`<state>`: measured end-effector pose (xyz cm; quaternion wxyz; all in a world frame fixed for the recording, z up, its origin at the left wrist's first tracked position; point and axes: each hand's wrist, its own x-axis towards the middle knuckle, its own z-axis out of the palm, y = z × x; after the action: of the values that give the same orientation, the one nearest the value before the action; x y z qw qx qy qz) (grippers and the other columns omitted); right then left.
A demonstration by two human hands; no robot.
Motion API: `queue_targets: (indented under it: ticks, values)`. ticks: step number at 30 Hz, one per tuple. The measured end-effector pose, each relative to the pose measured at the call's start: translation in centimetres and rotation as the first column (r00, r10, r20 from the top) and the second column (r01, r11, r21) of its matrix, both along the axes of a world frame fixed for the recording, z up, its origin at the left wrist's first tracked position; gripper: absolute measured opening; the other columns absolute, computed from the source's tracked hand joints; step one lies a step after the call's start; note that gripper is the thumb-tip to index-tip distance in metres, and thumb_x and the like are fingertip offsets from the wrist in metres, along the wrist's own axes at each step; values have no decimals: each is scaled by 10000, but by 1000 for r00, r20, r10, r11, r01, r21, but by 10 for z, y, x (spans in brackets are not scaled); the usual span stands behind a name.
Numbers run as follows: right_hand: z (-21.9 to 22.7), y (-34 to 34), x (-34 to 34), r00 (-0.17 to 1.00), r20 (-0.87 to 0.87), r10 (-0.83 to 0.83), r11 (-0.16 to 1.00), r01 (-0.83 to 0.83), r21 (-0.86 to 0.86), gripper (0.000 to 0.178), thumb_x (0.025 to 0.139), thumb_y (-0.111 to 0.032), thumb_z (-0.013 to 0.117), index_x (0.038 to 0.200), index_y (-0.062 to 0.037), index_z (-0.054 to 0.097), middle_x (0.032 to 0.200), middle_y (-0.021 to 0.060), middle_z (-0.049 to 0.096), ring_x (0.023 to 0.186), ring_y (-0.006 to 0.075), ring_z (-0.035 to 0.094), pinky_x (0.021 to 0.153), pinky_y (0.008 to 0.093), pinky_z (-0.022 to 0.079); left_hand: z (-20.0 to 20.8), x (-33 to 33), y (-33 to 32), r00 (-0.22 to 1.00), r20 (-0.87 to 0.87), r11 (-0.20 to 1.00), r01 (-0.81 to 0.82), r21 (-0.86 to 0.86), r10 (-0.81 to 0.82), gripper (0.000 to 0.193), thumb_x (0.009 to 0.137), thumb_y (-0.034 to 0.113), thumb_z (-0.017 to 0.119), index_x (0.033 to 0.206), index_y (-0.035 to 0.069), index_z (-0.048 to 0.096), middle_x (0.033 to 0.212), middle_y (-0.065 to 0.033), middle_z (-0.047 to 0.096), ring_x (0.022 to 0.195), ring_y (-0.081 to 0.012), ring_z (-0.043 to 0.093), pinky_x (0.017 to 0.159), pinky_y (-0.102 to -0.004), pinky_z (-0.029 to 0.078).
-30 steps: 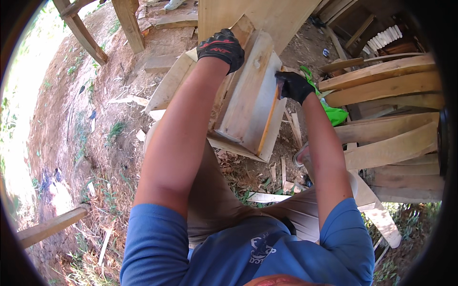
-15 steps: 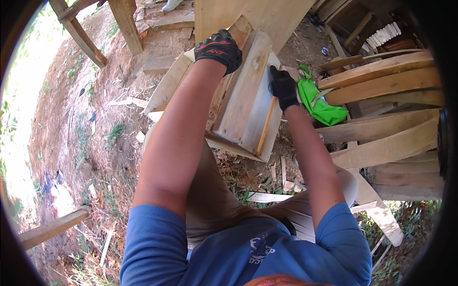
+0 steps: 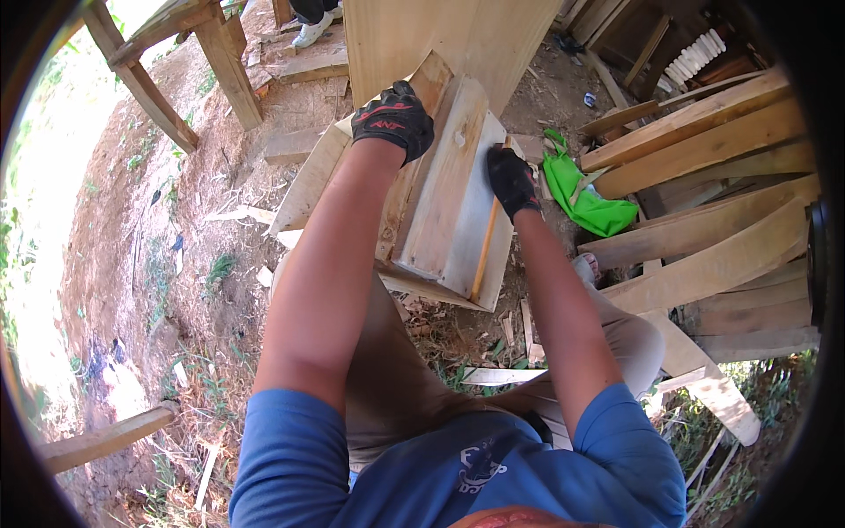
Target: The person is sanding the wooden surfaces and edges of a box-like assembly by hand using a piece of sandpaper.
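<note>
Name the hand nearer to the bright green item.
Right. The right hand is just left of the bright green item, not touching it; the left hand is farther left, beyond the wooden plank.

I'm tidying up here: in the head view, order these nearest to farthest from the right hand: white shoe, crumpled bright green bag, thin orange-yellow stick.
1. Thin orange-yellow stick: at the black-gloved right hand.
2. Crumpled bright green bag: just right of it.
3. White shoe: far upper left.
</note>
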<state>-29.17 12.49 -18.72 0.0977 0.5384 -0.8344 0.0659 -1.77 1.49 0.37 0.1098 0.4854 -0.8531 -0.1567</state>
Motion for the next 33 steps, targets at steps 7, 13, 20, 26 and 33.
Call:
queue_targets:
  ticks: [7,13,20,26,33]
  values:
    - [36,-4,54,982,180,-62,974,99,-206,574,1135,-426,354,957,-59,759,973,215,786,879,434,757,843,563,590,-5,15,-4,1000,25,1000,-18,-6,18,548,983,331,595,1426,13,539,1382,-216,701,1308,-392,666,1087,-501,529]
    - [29,19,38,969,224,105,984,-68,-167,506,1128,-410,429,920,-70,740,841,207,765,812,428,752,734,567,571,3,13,-9,997,75,993,-12,115,3,716,1022,396,570,1581,-9,384,1544,-250,561,1421,-411,568,1188,-528,443]
    - [62,145,163,893,316,322,945,-281,-168,212,1100,-207,478,1101,-79,646,926,184,724,758,406,713,695,532,583,4,18,-11,994,106,990,-37,133,23,812,1033,434,570,1657,-16,311,1620,-263,495,1479,-420,516,1239,-527,402]
    - [49,167,186,952,219,215,972,-187,-143,195,1089,-202,478,1108,-95,640,890,179,691,702,402,677,652,518,570,2,19,-9,994,108,996,-13,94,3,799,1030,438,583,1635,-27,345,1603,-259,516,1472,-429,518,1236,-527,406]
    - [37,41,78,961,272,38,970,30,-240,561,1133,-425,408,904,-50,757,933,246,762,830,449,738,776,569,595,2,17,-13,998,65,989,-19,144,10,799,1018,419,593,1629,-30,342,1563,-276,549,1436,-458,544,1222,-553,414]
